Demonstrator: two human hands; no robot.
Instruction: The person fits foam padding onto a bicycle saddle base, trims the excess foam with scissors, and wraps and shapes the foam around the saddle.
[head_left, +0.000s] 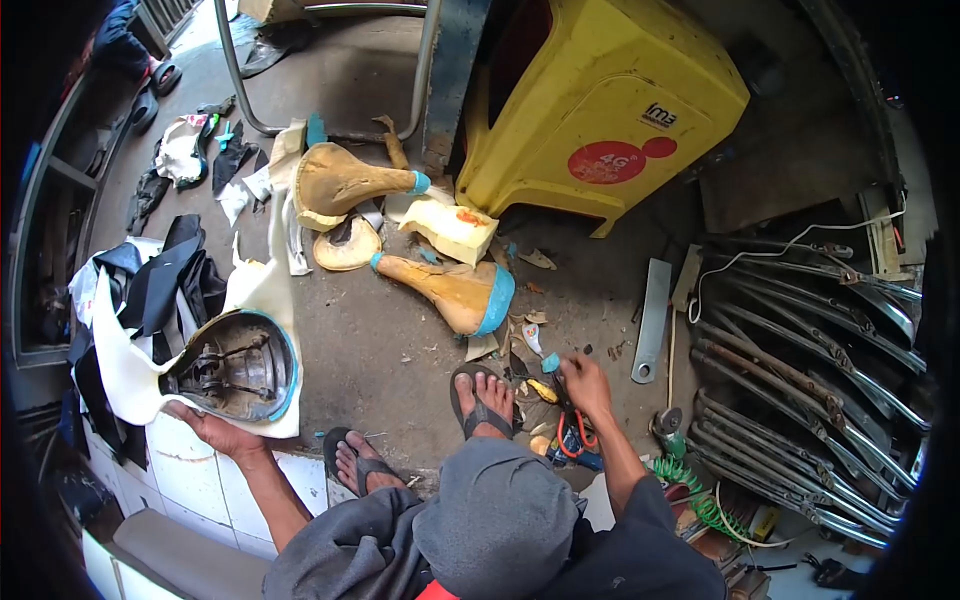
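My left hand (215,430) grips the edge of a bicycle seat (240,365), turned so its dark hollow underside faces up. White sheet material (125,375) spreads around the seat, and a blue strip lines part of its rim. Over the floor by my right foot, my right hand (585,383) has its fingers curled together; what they hold, if anything, is unclear. A small blue-tipped piece (550,362) is at its fingertips. Just below that hand lie scissors (577,437) with orange handles. Two tan seat-shaped foam pieces with blue ends, one upper (350,180) and one lower (450,290), lie ahead.
A yellow plastic stool (590,110) is tipped over ahead. Many metal tubes (820,390) are stacked at right, near a flat metal bar (652,320) and a green coiled hose (700,490). Black and white scraps (170,280) pile up at left. Another person's feet (160,80) show top left.
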